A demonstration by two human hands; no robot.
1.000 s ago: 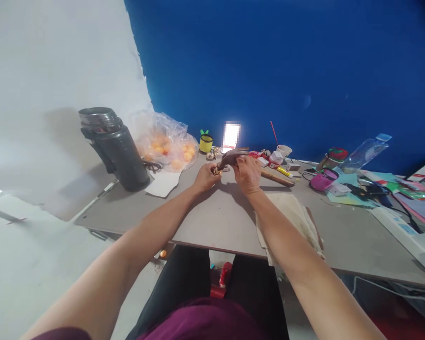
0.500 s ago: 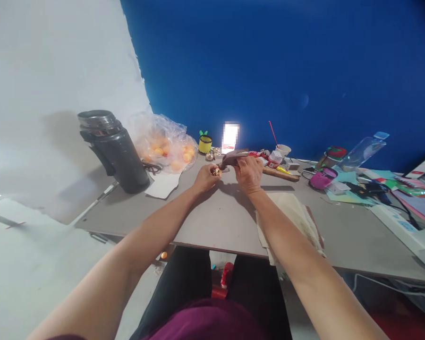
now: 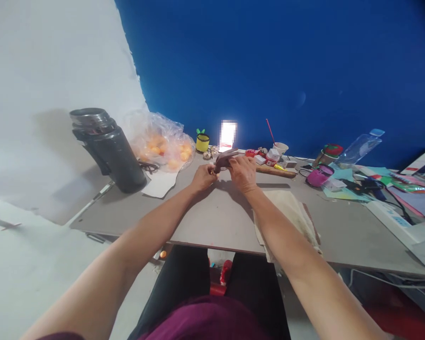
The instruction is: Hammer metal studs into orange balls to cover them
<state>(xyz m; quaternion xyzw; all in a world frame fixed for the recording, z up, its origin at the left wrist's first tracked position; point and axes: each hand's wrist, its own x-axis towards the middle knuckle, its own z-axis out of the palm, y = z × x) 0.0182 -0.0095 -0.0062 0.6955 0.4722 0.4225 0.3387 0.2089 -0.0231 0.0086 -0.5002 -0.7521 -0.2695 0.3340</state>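
My right hand [image 3: 243, 173] is closed round a hammer just behind its dark metal head [image 3: 224, 159]; the wooden handle [image 3: 275, 172] sticks out to the right, low over the grey table [image 3: 212, 217]. My left hand [image 3: 203, 177] is pinched on a small golden object [image 3: 213, 172] right under the hammer head. Both hands meet near the table's far middle. More small shiny pieces [image 3: 210, 153] lie just beyond them.
A dark grey flask [image 3: 108, 150] stands at the far left beside a clear bag of orange fruit [image 3: 163, 144]. A folded cloth [image 3: 290, 215] lies under my right forearm. Cups, a pink pouch [image 3: 317, 178], a plastic bottle [image 3: 361, 146], papers and cables crowd the right side.
The hammer head has come down a little toward the golden object in my left hand. The view has shifted slightly; both hands stay in place.
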